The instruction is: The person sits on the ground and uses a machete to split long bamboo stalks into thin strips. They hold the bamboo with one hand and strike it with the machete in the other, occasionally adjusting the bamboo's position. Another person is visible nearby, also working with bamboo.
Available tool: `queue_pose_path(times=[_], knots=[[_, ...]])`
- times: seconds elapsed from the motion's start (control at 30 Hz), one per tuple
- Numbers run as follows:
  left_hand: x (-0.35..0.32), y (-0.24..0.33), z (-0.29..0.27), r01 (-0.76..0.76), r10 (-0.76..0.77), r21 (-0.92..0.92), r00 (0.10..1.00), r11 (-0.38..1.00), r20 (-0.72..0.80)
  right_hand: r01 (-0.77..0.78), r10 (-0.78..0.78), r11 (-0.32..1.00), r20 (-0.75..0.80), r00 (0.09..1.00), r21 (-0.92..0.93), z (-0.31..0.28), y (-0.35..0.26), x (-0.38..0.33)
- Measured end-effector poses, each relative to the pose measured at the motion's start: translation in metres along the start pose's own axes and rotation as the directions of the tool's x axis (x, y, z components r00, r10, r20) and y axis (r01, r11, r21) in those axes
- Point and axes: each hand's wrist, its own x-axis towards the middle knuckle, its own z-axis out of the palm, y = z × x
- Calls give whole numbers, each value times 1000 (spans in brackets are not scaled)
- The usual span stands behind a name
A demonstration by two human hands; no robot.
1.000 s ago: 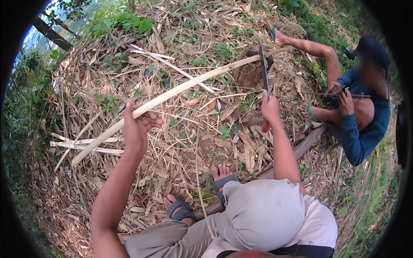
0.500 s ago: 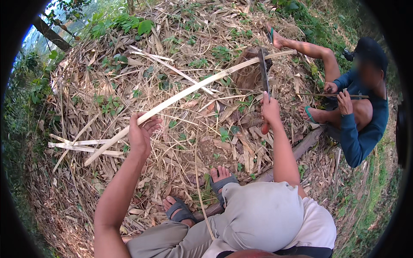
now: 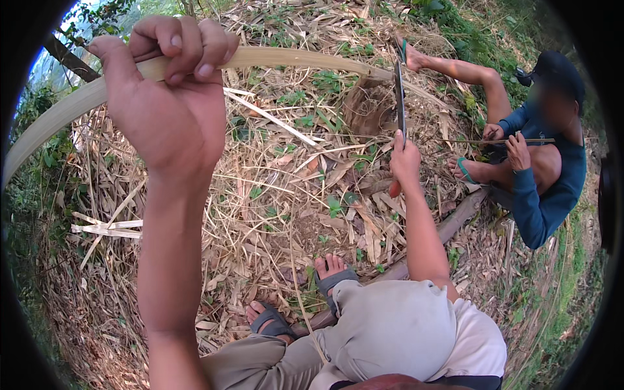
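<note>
A: In the head view, what does the left hand point(image 3: 174, 107) have?
B: A pale, flat strip point(image 3: 286, 57), raised high, with the fingers curled over it against the palm. That grip probably keeps the strip from twisting as it bows.
A: Where does the strip run?
B: From the left edge, through that hand, over toward the wooden stump point(image 3: 365, 112) and past the knife point(image 3: 400, 97).
A: And the right hand point(image 3: 405, 162)?
B: Closed around the knife's reddish handle, blade pointing away from the body and crossing the strip. The stump likely serves as backing there; whether blade, strip and wood all touch, I can't tell.
A: Nearby?
B: A seated co-worker point(image 3: 552, 175) holds a thin stick point(image 3: 478, 141) in both hands.
</note>
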Motion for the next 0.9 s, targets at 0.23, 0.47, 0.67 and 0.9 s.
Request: queue_pose_path(times=[0.23, 0.47, 0.67, 0.9], knots=[[23, -30, 11, -55, 29, 170, 988, 984, 153, -19, 20, 999, 20, 1000, -42, 2, 10, 12], [21, -29, 8, -29, 26, 201, 1000, 979, 16, 319, -320, 946, 7, 947, 58, -35, -98, -47], [15, -29, 10, -18, 24, 187, 999, 982, -27, 515, -516, 856, -58, 854, -36, -20, -89, -44], [9, -32, 4, -44, 37, 156, 998, 987, 44, 77, -76, 992, 14, 997, -100, -24, -29, -26]])
